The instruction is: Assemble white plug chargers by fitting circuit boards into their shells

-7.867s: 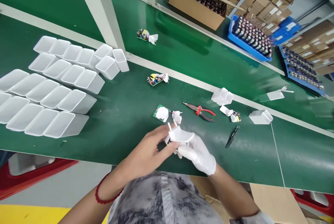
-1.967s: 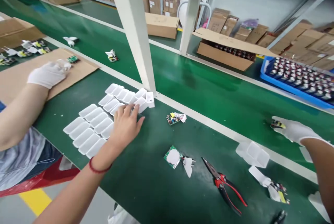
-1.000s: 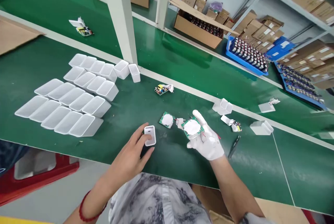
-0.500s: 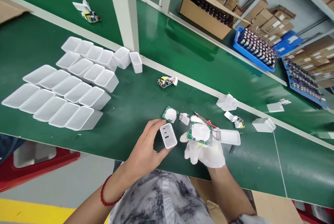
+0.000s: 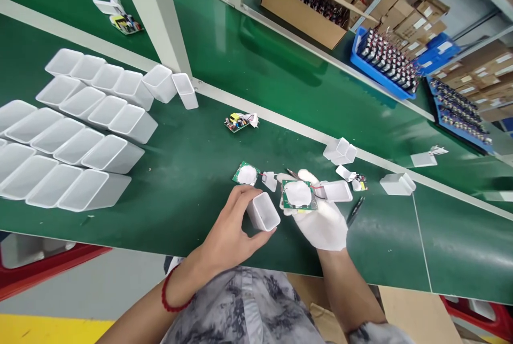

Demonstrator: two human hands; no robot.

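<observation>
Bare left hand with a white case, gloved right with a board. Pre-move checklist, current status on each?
1. White case held in left hand: ok.
2. Case mouth uncovered: ok, fingers stay outside the opening.
3. Held board in right hand: ok, white pad facing the camera.
4. Wires sound at both ends, held board to white end piece: cannot tell, too small.
5. Pliers clear of right hand: cannot tell, mostly hidden behind it.
6. Both hands gloved: not ok, left is bare.
</observation>
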